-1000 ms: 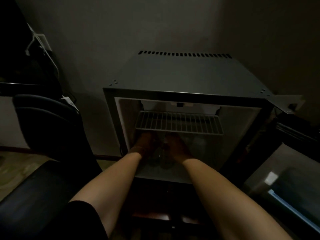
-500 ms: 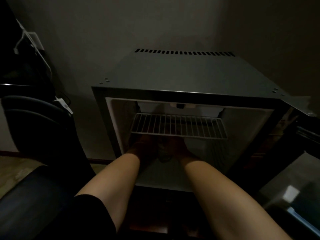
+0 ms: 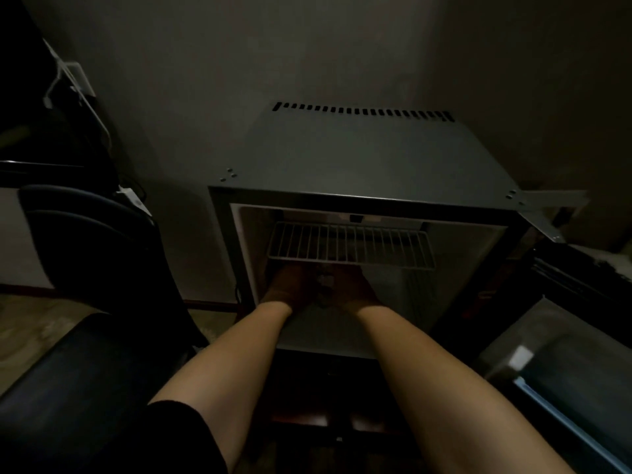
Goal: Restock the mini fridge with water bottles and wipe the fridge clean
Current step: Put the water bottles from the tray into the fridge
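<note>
Both hands, left hand [image 3: 290, 283] and right hand [image 3: 354, 285], reach under the white wire shelf [image 3: 349, 246]; their grip is hidden in shadow. Between them sits a clear plastic water bottle [image 3: 325, 285], so restocking looks underway, wiping undone.

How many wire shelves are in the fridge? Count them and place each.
1. The wire shelf sits high in the open fridge, above both hands, left hand and right hand. The dim space under it could hide more.
</note>
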Demonstrator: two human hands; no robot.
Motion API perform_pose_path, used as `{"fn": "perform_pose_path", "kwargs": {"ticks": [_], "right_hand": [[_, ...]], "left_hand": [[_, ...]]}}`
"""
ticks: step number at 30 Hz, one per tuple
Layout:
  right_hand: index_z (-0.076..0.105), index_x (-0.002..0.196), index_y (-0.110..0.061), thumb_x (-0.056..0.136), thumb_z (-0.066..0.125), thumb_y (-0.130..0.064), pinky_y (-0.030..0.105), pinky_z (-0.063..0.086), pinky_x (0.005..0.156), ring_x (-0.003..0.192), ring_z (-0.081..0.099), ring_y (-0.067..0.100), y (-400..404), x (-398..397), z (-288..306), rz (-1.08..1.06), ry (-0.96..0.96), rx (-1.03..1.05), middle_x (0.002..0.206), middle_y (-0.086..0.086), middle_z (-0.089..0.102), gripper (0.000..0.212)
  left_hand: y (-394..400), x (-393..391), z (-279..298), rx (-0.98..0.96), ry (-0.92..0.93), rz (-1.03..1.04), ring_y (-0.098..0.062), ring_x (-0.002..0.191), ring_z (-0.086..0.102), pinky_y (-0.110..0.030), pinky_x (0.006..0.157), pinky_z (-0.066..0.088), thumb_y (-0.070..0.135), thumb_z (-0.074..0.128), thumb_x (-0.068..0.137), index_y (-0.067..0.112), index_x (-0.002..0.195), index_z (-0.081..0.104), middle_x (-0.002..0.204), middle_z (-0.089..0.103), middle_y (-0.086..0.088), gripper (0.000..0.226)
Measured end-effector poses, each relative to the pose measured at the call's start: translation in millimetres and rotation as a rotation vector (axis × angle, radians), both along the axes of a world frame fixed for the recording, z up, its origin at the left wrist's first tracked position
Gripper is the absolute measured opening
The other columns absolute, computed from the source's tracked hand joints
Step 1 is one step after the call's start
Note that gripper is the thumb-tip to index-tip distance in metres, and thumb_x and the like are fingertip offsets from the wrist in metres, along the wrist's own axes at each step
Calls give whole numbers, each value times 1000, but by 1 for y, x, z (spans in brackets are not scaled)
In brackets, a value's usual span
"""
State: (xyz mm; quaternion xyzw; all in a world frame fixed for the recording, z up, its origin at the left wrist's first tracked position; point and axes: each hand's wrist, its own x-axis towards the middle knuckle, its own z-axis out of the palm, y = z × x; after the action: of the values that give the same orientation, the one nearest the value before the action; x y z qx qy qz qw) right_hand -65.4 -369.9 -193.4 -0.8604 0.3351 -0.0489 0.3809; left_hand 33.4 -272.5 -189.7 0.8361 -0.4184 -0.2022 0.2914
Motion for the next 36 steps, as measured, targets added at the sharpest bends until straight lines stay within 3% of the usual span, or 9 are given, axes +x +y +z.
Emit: {"fn": "perform_pose_path", "kwargs": {"ticks": [2,4,7,11,16,23,30,36], "right_hand": [[53,138,-32,90,66,-43,43,44,107,129,52,31,10,-11,8,-28,22,-15,144,6,52,51],[41,147,-38,91,59,-53,48,40,111,137,43,31,19,-23,13,-27,104,-42,155,3,38,60],[41,146,-37,88,64,-44,46,41,111,135,43,34,30,-52,24,12,249,-113,155,7,36,63],[50,137,-22,90,66,-35,43,49,102,123,53,33,46,-108,39,70,298,-244,139,11,50,52],[41,142,-17,92,66,-36,46,45,102,128,41,33,78,-184,57,117,205,-370,139,9,34,59],[44,139,-16,89,68,-34,46,47,100,126,43,31,123,-302,68,114,143,-395,137,8,36,58],[51,133,-17,88,69,-34,45,48,98,121,48,29,149,-407,73,2,106,-340,127,7,42,51],[49,138,-16,88,69,-32,42,45,104,123,49,29,178,-507,55,-116,255,-282,131,8,44,56]], "left_hand": [[10,-10,1,109,-100,-70,-27,127,51,-34,109,39,44,55,97,25,140,51,143,52,-7,47],[22,-25,5,199,-102,-106,-29,132,48,-37,111,37,54,50,96,29,146,45,150,47,-6,56],[33,-49,11,255,-125,-85,-29,125,53,-34,104,43,49,56,94,26,138,53,143,53,-7,50],[50,-93,30,269,-213,13,-26,110,58,-36,95,49,43,63,90,16,120,61,123,61,-11,41],[82,-164,41,204,-261,43,-25,116,53,-35,101,44,48,61,87,20,123,60,125,53,-6,45],[125,-280,42,179,-252,23,-24,107,56,-35,96,47,43,65,86,18,110,62,114,55,-5,35],[137,-372,55,122,-270,-126,-22,99,57,-32,87,47,42,68,86,16,103,63,103,54,-3,32],[146,-454,40,107,-253,-304,-20,105,59,-32,93,49,43,69,85,16,112,65,113,58,-4,39]]}}
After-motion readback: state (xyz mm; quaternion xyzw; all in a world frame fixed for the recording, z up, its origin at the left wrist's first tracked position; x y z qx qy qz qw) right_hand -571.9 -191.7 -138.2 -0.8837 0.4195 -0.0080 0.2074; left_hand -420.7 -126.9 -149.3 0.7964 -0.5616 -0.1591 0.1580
